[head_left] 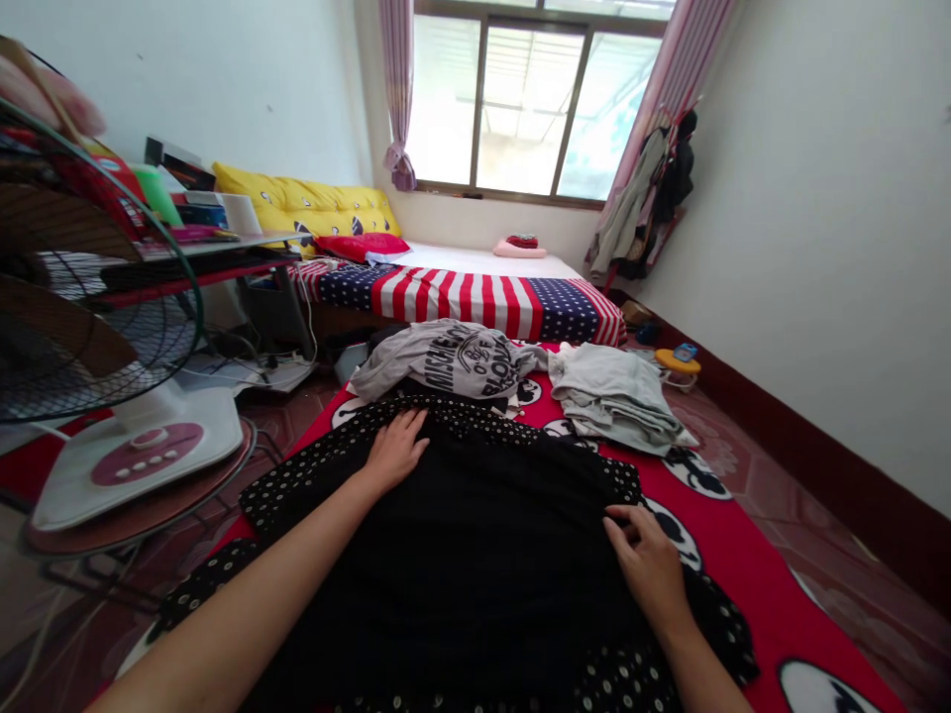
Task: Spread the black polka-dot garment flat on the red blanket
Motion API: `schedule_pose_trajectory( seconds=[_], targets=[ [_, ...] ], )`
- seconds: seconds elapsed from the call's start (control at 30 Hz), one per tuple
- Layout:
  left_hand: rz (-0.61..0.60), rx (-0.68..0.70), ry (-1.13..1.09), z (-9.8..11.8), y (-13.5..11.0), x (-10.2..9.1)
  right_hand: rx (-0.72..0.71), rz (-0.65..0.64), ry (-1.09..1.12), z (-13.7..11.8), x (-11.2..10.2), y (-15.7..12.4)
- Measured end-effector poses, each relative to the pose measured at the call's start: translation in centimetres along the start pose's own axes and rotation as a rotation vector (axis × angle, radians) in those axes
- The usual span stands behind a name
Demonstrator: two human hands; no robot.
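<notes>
Overall, a red cartoon-print bedspread [750, 584] filled the floor before a bed [453, 302] with a striped, starred cover. On the bedspread lay a black polka-dot garment [461, 555], soft and limp, likely light and easily rucked, best taken by its dotted edges. A folded grey shirt [613, 396] lay just beyond it. The left hand [393, 454] rested flat, its grip wide open on the cloth; the right hand [646, 564] curled at the fabric, though whether its grip pinched anything could not be told.

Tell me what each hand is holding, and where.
Left hand rests flat on the black polka-dot garment, holding nothing; right hand touches it, grip unclear.
</notes>
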State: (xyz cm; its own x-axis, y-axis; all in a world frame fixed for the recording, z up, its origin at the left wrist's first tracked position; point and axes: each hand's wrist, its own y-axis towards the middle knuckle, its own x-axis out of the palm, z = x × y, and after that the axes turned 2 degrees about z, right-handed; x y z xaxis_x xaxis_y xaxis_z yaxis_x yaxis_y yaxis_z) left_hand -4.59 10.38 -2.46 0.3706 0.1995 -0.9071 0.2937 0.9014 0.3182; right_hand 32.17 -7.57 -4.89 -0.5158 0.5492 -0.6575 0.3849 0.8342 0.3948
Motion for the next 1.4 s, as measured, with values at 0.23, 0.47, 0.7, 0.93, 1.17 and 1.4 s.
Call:
schedule_pose_trajectory(
  seconds=[0.23,0.47,0.7,0.93,1.17,1.4],
  targets=[
    [0.109,0.009,0.043,0.6,-1.2,1.3,0.124,-0.033,-0.047,-0.4,-0.2,1.2],
    [0.246,-0.061,-0.023,-0.6,-0.6,1.3,0.106,-0.067,0.103,-5.7,2.5,8.0],
    [0.422,0.036,-0.053,-0.2,-1.5,-0.3,0.241,-0.211,0.337,-7.5,7.7,9.8],
    [0.690,0.066,0.037,0.6,-1.1,-2.0,0.184,0.052,0.473,-7.4,7.3,11.0],
    [0.216,0.443,-0.260,2.1,-2.6,-0.6,-0.010,-0.099,0.158,-6.7,10.4,9.0],
    [-0.094,0.319,-0.127,1.8,-2.2,1.9,-0.064,-0.254,-0.241,-7.2,11.2,9.0]
  ],
)
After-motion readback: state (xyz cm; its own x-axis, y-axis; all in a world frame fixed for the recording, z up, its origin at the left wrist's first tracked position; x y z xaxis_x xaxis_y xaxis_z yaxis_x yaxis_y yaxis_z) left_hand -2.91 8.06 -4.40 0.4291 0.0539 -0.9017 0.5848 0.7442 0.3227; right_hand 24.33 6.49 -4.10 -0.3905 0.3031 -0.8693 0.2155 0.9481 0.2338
